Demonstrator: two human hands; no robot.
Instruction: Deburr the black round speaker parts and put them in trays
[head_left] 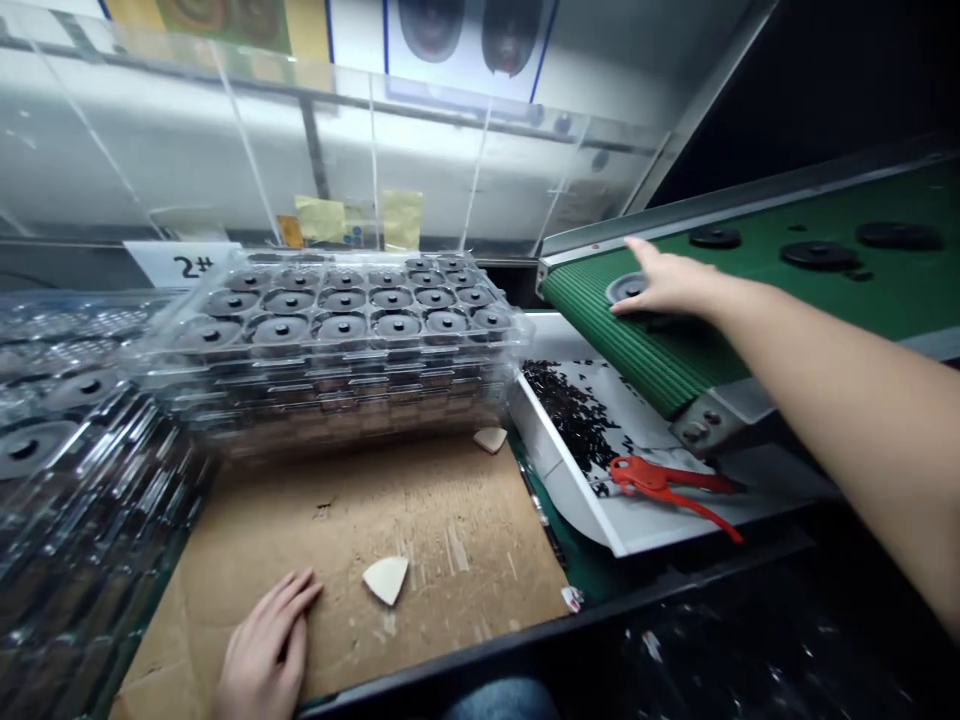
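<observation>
The person's right hand (664, 285) stretches out to a green conveyor belt (765, 220), where it lies open and flat, with fingers extended, over a round black disc (628, 288). The disc sits partly beneath the palm and fingers, and the hand is not closed around it. Three more black discs (820, 255) lie well apart from the hand, farther along the belt.

The left hand (266, 645) rests on a sheet of scuffed brown cardboard (420, 520), its fingers gently curved and holding nothing. A cream, roughly triangular chip (386, 580) lies just beside those fingertips, and a second chip (490, 440) sits at the far edge of the cardboard.

Beyond the left hand stands a tall stack of clear plastic trays (337, 340), with a dark disc in each pocket of the top tray. Another stack of clear trays (75, 420) fills the left side. Below the end of the belt, a shallow white tray (577, 480) holds a scattered heap of small black pieces (570, 415) and a pair of red pliers (660, 480). A white card marked "2#" (180, 262) and yellow sticky notes (322, 218) stand behind the stack.
</observation>
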